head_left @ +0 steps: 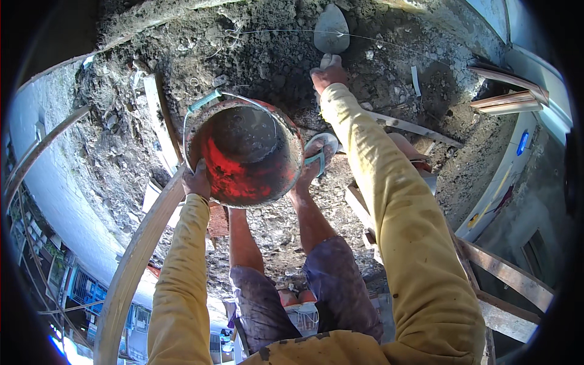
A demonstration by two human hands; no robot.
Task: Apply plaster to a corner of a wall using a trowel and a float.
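A round bucket [214, 131], red inside under a grey crust, stands tilted in front of my legs. Its wire handle with a teal grip [205, 101] lies toward the far side. Grey residue sits on the bucket's bottom. My left hand [197, 180] is closed on the bucket's near left rim. Further out to the right, my right hand [329, 74] is wrapped round the handle of a trowel [332, 31]. The trowel's pointed, rounded blade lies over the rough dark soil; its handle is mostly hidden by my fingers.
A thin string [277, 30] runs across the rubble at the far side. Wooden boards [159, 118] lie left of the bucket, and a long curved-looking beam [141, 255] passes by my left arm. My sandalled foot [319, 153] stands right of the bucket. Planks [508, 103] rest at the right.
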